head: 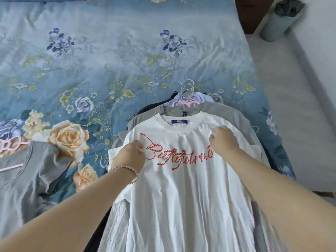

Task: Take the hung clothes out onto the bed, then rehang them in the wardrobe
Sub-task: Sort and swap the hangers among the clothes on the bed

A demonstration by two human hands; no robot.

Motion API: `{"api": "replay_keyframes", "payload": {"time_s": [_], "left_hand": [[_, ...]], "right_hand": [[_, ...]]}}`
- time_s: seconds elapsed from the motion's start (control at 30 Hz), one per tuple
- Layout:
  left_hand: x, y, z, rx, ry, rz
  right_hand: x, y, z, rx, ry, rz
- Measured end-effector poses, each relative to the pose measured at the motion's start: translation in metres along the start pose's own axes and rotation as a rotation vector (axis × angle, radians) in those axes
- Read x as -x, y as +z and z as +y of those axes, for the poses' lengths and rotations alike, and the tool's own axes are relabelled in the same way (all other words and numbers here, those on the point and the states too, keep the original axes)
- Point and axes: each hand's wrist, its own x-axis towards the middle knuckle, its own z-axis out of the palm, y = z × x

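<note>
White T-shirt (181, 188): topmost of a pile of hung clothes, flat on the bed cover (109, 51); red beaded script across the chest, collar at the far end.
Left hand (131, 154): fingers curled, pinching the cloth beside the start of the script; bracelet (127, 170) at the wrist.
Right hand (224, 140): fingers bent down, gripping puckered cloth just below the collar.
Grey shirt (227, 110): directly beneath the T-shirt.
Hanger hooks (185, 88): bunched just beyond the collars.
Grey garment (21, 188): apart at left, on a pink hanger (11, 142).
Bin (280, 20): on the floor, far right.
</note>
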Motion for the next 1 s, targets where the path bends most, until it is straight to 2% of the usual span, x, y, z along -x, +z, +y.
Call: {"api": "replay_keyframes", "payload": {"time_s": [0.23, 0.37, 0.5, 0.6, 0.73, 0.9, 1.0], "left_hand": [[-0.056, 0.031, 0.014, 0.050, -0.078, 0.055], [-0.062, 0.044, -0.003, 0.112, -0.134, 0.043], [-0.051, 0.043, -0.021, 0.283, -0.232, 0.038], [-0.043, 0.036, -0.033, 0.327, -0.277, 0.075], [-0.023, 0.019, -0.045, 0.342, -0.275, 0.124], [0.024, -0.013, -0.064, 0.227, -0.171, 0.231], [0.065, -0.037, -0.089, 0.252, -0.069, 0.244]], "right_hand": [[-0.102, 0.030, -0.005, 0.106, 0.029, -0.108], [-0.124, 0.047, -0.014, 0.204, 0.097, -0.027], [-0.127, 0.041, -0.017, 0.204, 0.069, 0.093], [-0.106, 0.025, -0.020, 0.020, -0.041, 0.282], [-0.048, 0.001, -0.026, -0.156, -0.319, 0.521], [0.033, -0.037, -0.046, -0.179, -0.333, 0.425], [0.088, -0.058, -0.067, -0.155, -0.387, 0.442]]}}
